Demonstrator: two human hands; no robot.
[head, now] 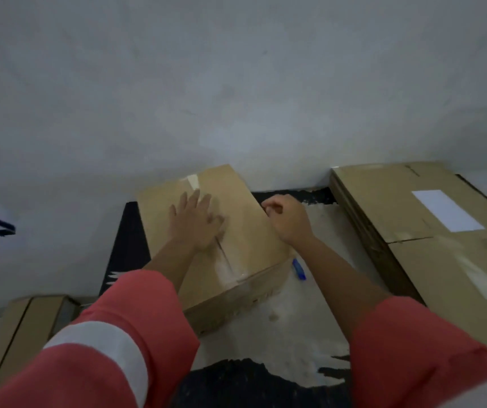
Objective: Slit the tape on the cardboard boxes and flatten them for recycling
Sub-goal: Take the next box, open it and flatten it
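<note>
Pressing my left hand (pixel 196 222) flat on top of the cardboard box (pixel 254 240), fingers straight and spread, I had my right hand (pixel 287 219) at its right edge, fingers curled, though I could not tell whether they gripped the flap. The box sat on the pale mat (pixel 310 319), the blue cutter (pixel 299 269) lying just beside it; I judged the seam slit, with the flaps next to pry up

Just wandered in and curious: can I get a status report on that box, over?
Left hand flat on top of the taped box. Right hand curled at its right edge, grip unclear. Blue cutter lies unheld on the rug beside it.
</note>
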